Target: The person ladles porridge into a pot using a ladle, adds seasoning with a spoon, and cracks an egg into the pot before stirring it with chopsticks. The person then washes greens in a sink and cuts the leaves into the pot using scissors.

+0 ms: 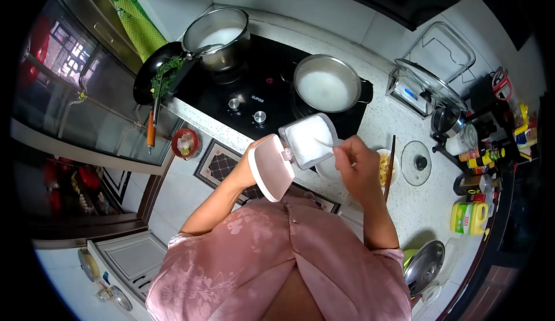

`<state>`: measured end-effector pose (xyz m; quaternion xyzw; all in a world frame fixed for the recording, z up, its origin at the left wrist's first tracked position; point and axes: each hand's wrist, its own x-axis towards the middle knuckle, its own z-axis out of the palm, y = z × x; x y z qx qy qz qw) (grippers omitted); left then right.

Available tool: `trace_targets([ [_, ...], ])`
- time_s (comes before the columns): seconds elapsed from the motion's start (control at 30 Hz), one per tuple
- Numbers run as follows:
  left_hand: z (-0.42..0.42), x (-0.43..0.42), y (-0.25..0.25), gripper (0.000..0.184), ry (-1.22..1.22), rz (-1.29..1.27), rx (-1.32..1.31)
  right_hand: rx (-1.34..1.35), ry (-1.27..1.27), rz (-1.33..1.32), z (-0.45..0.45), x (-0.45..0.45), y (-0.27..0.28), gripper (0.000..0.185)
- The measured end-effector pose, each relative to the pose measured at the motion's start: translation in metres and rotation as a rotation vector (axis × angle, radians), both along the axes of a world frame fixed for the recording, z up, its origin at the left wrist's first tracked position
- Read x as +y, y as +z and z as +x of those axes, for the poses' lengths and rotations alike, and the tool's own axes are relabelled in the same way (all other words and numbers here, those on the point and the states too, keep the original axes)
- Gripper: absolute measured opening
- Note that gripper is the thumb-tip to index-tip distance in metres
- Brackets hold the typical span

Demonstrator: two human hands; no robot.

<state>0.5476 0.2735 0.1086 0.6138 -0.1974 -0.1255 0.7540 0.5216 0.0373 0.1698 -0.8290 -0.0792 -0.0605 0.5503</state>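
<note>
My left hand [250,165] holds a clear square seasoning box [284,132], its pinkish flip lid [270,168] swung back toward me. White grains [309,136], like salt or sugar, fill much of it. Pinched in my right hand [358,165] is a small spoon [322,143], with its tip in the grains. Just beyond the box, a steel pot [351,67] of whitish liquid [325,90] sits on the black cooktop [254,84]. A bowl [395,171] with yellowish food is beside my right hand, partly covered by it; chopsticks [393,156] rest across it.
A larger pot [222,56] stands at the back left, next to a dark wok [142,84] with greens [166,75]. A glass lid [416,164] lies on the right counter. Bottles [469,218] and jars line the right side. A red bin [193,143] is lower left.
</note>
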Motion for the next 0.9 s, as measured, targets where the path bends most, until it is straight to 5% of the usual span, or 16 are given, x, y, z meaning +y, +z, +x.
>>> trace_targets([
  [0.47, -0.010, -0.021, 0.006, 0.021, 0.041, 0.054, 0.025, 0.008, 0.150, 0.017, 0.003, -0.014, -0.006, 0.012],
  [0.73, -0.016, -0.022, -0.004, 0.019, 0.123, 0.099, 0.145, -0.378, 0.192, -0.391, -0.001, -0.019, 0.006, 0.013],
  [0.9, -0.016, -0.020, -0.001, 0.013, 0.080, 0.113, -0.053, -0.359, 0.231, -0.290, -0.009, -0.013, 0.002, 0.010],
])
